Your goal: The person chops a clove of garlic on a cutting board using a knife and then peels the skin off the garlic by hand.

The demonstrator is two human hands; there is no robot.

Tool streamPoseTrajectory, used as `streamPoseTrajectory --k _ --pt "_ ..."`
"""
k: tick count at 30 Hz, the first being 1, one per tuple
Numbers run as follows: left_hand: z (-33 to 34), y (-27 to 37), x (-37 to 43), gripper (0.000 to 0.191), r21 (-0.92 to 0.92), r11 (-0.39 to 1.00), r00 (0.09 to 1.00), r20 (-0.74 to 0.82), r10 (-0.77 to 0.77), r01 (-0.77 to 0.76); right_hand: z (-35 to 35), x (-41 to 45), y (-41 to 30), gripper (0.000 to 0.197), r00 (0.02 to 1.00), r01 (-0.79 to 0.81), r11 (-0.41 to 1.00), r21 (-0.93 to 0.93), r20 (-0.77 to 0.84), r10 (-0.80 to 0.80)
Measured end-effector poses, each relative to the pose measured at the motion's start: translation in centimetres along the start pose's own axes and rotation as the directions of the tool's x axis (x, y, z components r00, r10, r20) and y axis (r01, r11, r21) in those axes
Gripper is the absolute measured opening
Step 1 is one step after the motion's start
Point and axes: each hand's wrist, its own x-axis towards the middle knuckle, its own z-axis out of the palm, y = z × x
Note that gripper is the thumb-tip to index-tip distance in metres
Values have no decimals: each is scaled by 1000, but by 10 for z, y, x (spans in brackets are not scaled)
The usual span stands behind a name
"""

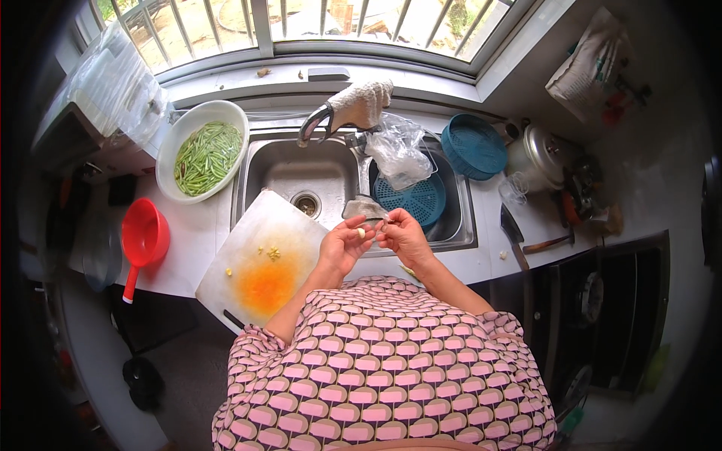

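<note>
My left hand [345,243] holds a pale peeled garlic clove [361,232] at its fingertips, near the front edge of the sink. Close beside it, my right hand [405,237] pinches something small and thin, perhaps garlic skin; what it is cannot be told for sure. Below and left of my hands lies a white cutting board [225,287] with an orange stain, its upper corner over the left basin. Small yellowish chopped pieces [273,253] rest on it. A grey cloth [364,208] hangs over the divider between the basins, just beyond my fingers.
A bowl of green beans [242,127] and a red dipper [145,232] stand at left. Blue baskets [476,147], a clear plastic bag [397,152] and a steel double sink [271,163] lie ahead. A cleaver [512,225], a second knife [544,244] and a pot [544,152] are at right.
</note>
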Motion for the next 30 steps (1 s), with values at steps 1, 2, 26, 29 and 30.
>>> streamPoseTrajectory --k 1,2,26,29,30 --pt "-1 -1 1 29 -28 999 1000 18 -20 20 -5 3 3 11 999 -14 1000 23 51 13" --pt "-3 -1 3 29 -23 999 999 28 -31 32 -9 4 5 12 995 -26 999 45 100 22" --pt "-23 -32 49 14 210 880 903 -166 -396 425 -233 -90 27 20 896 370 667 647 -439 -71" --pt "4 -47 48 24 304 851 902 -199 -382 428 -266 -110 29 11 775 430 687 585 -630 51" --pt "14 -51 50 26 328 849 910 -181 -373 414 -283 -113 38 12 739 439 750 495 -673 12"
